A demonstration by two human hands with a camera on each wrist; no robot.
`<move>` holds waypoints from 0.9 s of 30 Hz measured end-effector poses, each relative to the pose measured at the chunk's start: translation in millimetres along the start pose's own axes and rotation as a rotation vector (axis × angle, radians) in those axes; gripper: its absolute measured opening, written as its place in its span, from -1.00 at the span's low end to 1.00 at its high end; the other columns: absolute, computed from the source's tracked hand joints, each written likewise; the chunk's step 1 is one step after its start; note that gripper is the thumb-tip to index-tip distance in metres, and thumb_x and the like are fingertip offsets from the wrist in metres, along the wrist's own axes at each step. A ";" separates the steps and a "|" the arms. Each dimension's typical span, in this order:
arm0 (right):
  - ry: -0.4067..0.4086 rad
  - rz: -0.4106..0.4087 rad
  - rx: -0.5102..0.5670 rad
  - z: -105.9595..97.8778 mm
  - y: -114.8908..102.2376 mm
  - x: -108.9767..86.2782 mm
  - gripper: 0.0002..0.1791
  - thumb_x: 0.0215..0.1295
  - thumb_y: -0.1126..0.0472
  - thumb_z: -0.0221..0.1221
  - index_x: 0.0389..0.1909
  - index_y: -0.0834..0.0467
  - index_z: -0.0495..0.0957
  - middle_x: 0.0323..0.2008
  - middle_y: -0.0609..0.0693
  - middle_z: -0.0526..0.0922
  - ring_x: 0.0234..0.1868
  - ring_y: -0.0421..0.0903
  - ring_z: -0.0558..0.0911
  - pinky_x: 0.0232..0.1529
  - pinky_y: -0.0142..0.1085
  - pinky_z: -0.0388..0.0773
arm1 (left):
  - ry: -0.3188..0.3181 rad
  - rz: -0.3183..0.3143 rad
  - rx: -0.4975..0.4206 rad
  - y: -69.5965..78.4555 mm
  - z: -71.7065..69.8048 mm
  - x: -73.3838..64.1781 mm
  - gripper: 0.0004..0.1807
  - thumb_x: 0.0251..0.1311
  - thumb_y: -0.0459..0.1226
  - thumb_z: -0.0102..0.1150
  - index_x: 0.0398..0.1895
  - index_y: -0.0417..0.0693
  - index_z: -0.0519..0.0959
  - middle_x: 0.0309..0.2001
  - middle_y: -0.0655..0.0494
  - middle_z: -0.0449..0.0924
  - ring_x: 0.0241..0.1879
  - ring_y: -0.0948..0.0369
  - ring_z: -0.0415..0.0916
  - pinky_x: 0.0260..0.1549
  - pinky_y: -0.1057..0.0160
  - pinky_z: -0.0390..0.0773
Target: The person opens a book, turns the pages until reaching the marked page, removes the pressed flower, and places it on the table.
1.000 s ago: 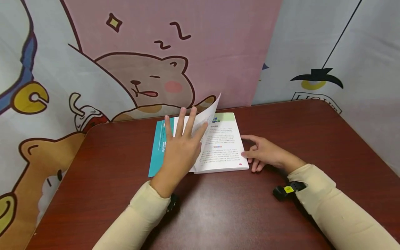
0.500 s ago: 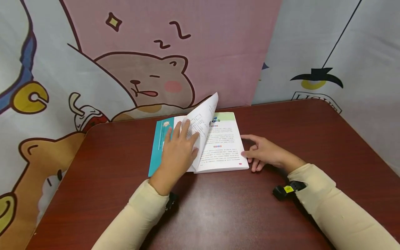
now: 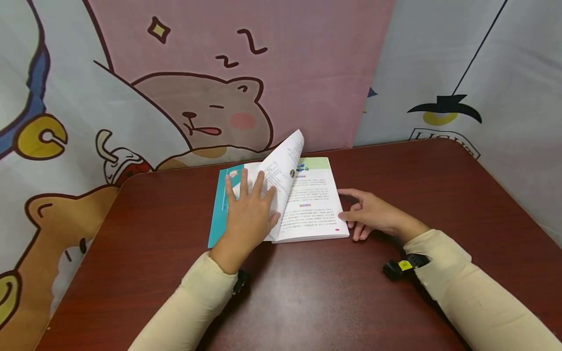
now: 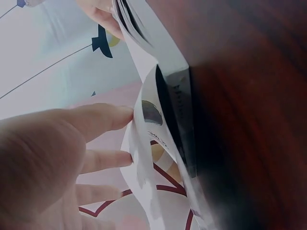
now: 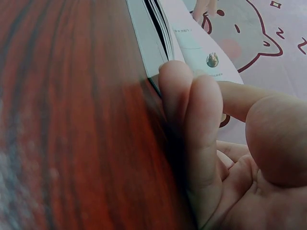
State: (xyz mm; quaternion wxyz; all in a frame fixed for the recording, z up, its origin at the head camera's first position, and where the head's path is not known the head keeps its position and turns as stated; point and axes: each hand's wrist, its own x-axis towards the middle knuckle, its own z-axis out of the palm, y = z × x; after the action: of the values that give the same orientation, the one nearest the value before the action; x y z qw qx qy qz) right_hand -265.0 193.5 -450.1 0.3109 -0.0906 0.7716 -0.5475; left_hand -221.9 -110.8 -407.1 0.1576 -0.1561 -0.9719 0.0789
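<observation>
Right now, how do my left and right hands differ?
Your left hand is spread against a raised page; your right hand is partly curled at the right edge of the book. The left hand partly covers the book; the right hand lies beside it. Both have cream sleeves.

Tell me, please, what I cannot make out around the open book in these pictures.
Text on the right page: too small, head view.
Teal strip: partly hidden behind the left hand, head view.
Left sleeve: cut off by the bottom edge, head view.
Marks on the book: blurred, left wrist view.
</observation>
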 end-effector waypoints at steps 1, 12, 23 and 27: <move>0.001 0.001 0.000 0.0 -0.3 0.0 -0.08 0.37 0.20 0.25 0.59 0.04 -0.08 -0.47 0.15 0.53 -0.63 0.00 0.70 -0.59 -0.19 0.65 | -0.013 0.002 0.001 0.1 0.0 0.0 -0.37 0.11 0.13 0.36 0.25 0.14 0.57 0.43 -0.09 0.36 0.48 -0.23 0.14 0.37 -0.46 -0.02; 0.000 0.007 -0.006 0.1 -1.7 0.5 -0.08 0.37 0.20 0.25 0.59 0.04 -0.09 -0.47 0.15 0.54 -0.63 0.00 0.70 -0.59 -0.19 0.66 | -0.027 0.051 -0.061 2.8 5.5 -1.6 -0.34 0.17 0.02 0.34 0.31 -0.05 0.51 0.22 -0.03 0.61 0.13 -0.06 0.58 0.22 -0.16 0.45; -0.001 -0.005 -0.009 -1.3 0.8 2.3 -0.09 0.36 0.19 0.26 0.58 0.04 -0.07 -0.47 0.16 0.54 -0.62 0.01 0.71 -0.58 -0.17 0.66 | -0.041 0.111 -0.083 4.1 4.7 -2.1 -0.28 0.19 0.01 0.34 0.42 0.10 0.40 0.24 -0.11 0.55 0.07 -0.08 0.62 0.00 -0.12 0.60; 0.002 0.002 -0.006 -0.6 2.2 1.9 -0.10 0.36 0.18 0.26 0.58 0.04 -0.06 -0.47 0.15 0.55 -0.63 0.00 0.71 -0.58 -0.17 0.66 | -0.078 0.109 -0.104 5.3 3.9 -3.2 -0.28 0.22 0.00 0.32 0.44 0.11 0.38 0.29 -0.14 0.49 0.11 -0.09 0.59 0.03 -0.16 0.58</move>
State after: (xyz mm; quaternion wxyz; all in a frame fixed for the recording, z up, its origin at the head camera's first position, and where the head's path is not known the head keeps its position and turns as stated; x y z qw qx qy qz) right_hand -266.4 193.9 -452.7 0.3105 -0.0905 0.7735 -0.5451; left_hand -218.8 -107.2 -412.7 0.1068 -0.2138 -0.9701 0.0430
